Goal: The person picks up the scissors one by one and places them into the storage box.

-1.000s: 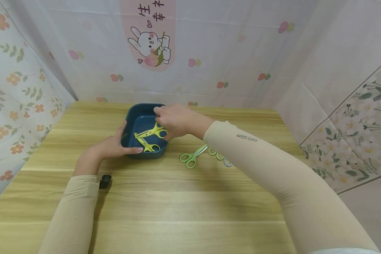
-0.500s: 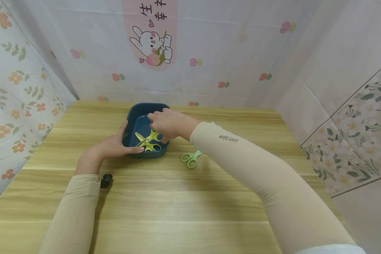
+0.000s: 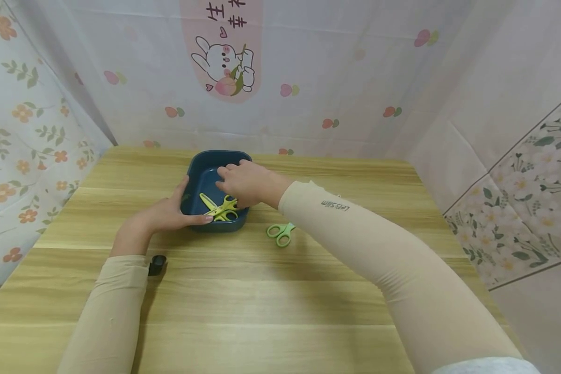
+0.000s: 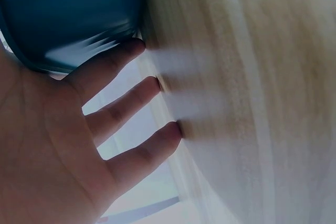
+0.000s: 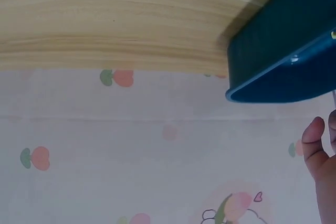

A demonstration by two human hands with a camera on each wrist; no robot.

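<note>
A dark blue plastic bin (image 3: pixel 218 227) stands on the table, with two yellow scissors (image 3: pixel 224 209) lying crossed inside. My left hand (image 3: pixel 161 217) rests against its left side with straight, spread fingers (image 4: pixel 128 100), the thumb over the near rim. In the left wrist view the fingertips touch the tabletop and the bin. My right hand (image 3: pixel 248 182) is over the bin's right rim, fingers loosely bent just above the scissors' handles; no scissors show in its fingers. Green-handled scissors (image 3: pixel 280 235) lie right of the bin, their blades hidden behind the right forearm.
The wood-grain table (image 3: pixel 243 306) runs back to a printed cloth (image 3: pixel 336 62). Floral cloths hang at both sides. A small black object (image 3: pixel 156 265) sits beside the left sleeve.
My right hand has shifted slightly left over the bin. The upper yellow scissors have moved down across the other pair. The right forearm now covers more of the scissors on the table.
</note>
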